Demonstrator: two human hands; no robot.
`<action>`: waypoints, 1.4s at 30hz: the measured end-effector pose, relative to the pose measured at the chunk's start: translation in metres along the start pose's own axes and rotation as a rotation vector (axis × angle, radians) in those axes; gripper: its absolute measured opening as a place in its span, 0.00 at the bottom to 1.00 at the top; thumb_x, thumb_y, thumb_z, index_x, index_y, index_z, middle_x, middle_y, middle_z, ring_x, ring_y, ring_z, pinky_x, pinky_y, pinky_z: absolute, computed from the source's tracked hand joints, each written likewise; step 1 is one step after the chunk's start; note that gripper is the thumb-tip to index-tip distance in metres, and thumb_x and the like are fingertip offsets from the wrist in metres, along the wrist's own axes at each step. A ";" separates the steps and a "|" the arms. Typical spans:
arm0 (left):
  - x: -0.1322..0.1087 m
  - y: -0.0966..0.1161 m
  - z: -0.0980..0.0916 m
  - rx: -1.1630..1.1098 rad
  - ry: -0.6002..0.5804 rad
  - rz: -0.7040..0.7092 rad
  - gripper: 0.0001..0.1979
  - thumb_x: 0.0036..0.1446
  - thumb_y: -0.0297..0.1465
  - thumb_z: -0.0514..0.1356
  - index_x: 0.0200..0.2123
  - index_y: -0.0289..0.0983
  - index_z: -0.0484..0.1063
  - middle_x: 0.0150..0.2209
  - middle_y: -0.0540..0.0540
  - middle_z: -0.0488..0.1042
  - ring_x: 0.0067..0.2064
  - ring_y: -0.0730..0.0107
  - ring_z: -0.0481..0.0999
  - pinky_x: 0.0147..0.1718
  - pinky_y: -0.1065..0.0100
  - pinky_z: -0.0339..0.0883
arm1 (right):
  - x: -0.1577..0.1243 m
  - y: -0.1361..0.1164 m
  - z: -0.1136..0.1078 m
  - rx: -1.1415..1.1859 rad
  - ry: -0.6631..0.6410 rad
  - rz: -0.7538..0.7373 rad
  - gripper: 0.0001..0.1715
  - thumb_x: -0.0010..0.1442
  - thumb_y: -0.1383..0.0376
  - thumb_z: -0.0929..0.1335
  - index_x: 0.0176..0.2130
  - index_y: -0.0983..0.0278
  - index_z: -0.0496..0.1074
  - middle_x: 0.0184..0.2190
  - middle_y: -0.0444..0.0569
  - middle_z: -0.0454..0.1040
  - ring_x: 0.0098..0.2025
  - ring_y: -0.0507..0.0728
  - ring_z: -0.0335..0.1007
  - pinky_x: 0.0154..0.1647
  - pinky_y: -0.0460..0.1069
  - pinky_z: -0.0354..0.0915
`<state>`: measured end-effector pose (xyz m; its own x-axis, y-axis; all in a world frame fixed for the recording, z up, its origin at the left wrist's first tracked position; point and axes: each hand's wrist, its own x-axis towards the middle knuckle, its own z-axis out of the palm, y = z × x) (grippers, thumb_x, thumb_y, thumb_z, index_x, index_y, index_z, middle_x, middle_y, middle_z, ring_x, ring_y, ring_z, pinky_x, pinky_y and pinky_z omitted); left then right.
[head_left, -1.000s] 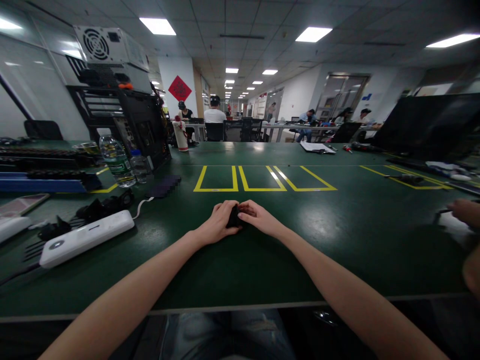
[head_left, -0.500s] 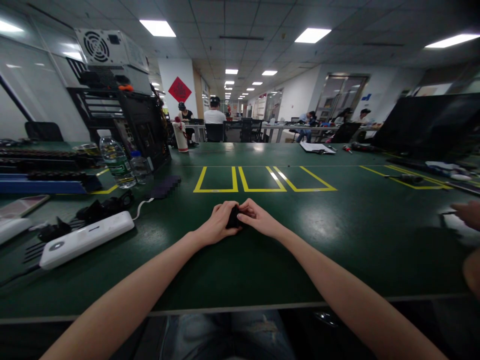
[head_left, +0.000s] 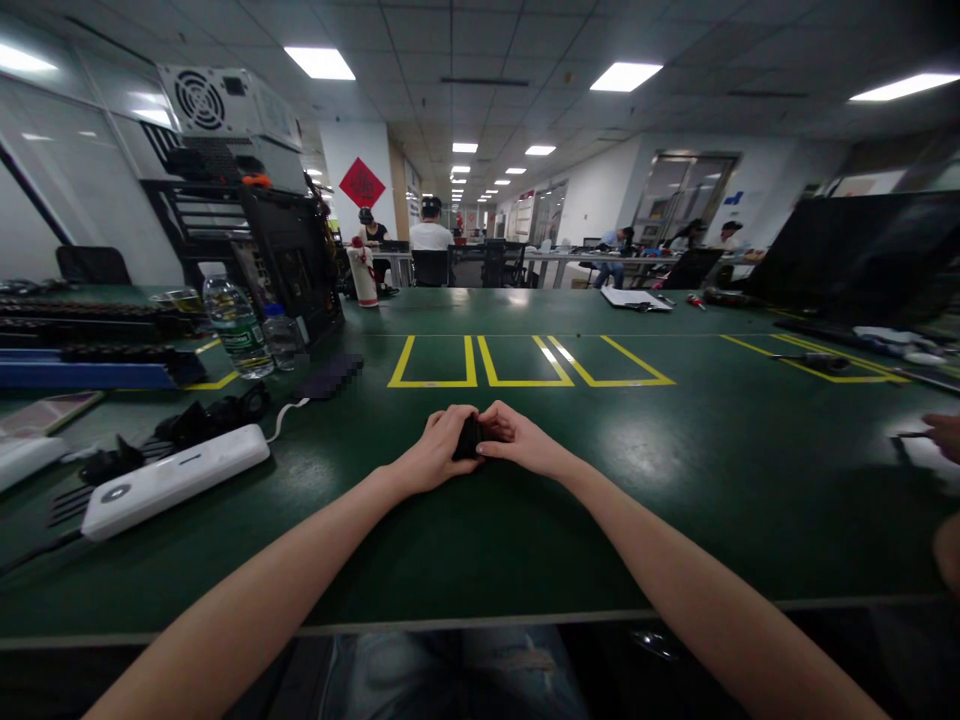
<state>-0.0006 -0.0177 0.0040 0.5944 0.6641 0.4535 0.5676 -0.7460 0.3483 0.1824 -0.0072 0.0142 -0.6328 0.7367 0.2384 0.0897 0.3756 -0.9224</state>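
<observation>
A small black object [head_left: 469,438] is between my hands, low over the green tabletop; its exact kind cannot be made out. My left hand [head_left: 441,448] wraps around it from the left, fingers over the top and thumb along the near side. From the right, my right hand [head_left: 517,438] closes on its edge, with the thumb in front and curled fingers behind. Much of the object is covered by the fingers. Beyond the hands, yellow tape outlines [head_left: 529,383] mark the table [head_left: 570,540].
To the left lie a white power strip [head_left: 176,480], black cables, a water bottle [head_left: 238,325] and an open computer case [head_left: 289,250]. A clipboard [head_left: 637,299] rests farther back. At the right edge are another person's hand [head_left: 943,435], a dark monitor [head_left: 862,250] and a tool [head_left: 821,362].
My right thumb and fingers have shifted slightly on the black object, and a little more of it shows. The other person's hand at the right has moved slightly.
</observation>
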 end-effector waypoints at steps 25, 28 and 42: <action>0.001 0.003 -0.001 -0.006 0.009 -0.012 0.27 0.47 0.31 0.58 0.49 0.41 0.50 0.44 0.45 0.61 0.47 0.61 0.63 0.50 0.54 0.49 | 0.000 0.000 0.002 -0.007 0.019 0.010 0.17 0.48 0.64 0.68 0.37 0.62 0.59 0.37 0.45 0.66 0.44 0.53 0.64 0.47 0.54 0.60; 0.001 0.002 0.000 -0.010 0.006 -0.012 0.27 0.47 0.31 0.58 0.49 0.41 0.50 0.45 0.45 0.61 0.48 0.62 0.62 0.51 0.54 0.49 | 0.000 -0.001 0.002 -0.016 0.031 0.027 0.14 0.51 0.63 0.66 0.37 0.62 0.59 0.37 0.45 0.66 0.43 0.53 0.64 0.46 0.54 0.60; 0.003 -0.005 -0.003 -0.011 0.002 -0.016 0.28 0.48 0.32 0.58 0.50 0.40 0.49 0.46 0.44 0.60 0.49 0.61 0.61 0.51 0.54 0.49 | 0.006 0.008 0.008 0.036 0.090 0.016 0.17 0.51 0.66 0.66 0.42 0.62 0.59 0.41 0.47 0.64 0.46 0.53 0.63 0.50 0.54 0.59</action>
<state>-0.0036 -0.0119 0.0064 0.5844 0.6758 0.4493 0.5706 -0.7358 0.3647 0.1737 -0.0041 0.0054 -0.5597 0.7907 0.2480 0.0705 0.3436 -0.9365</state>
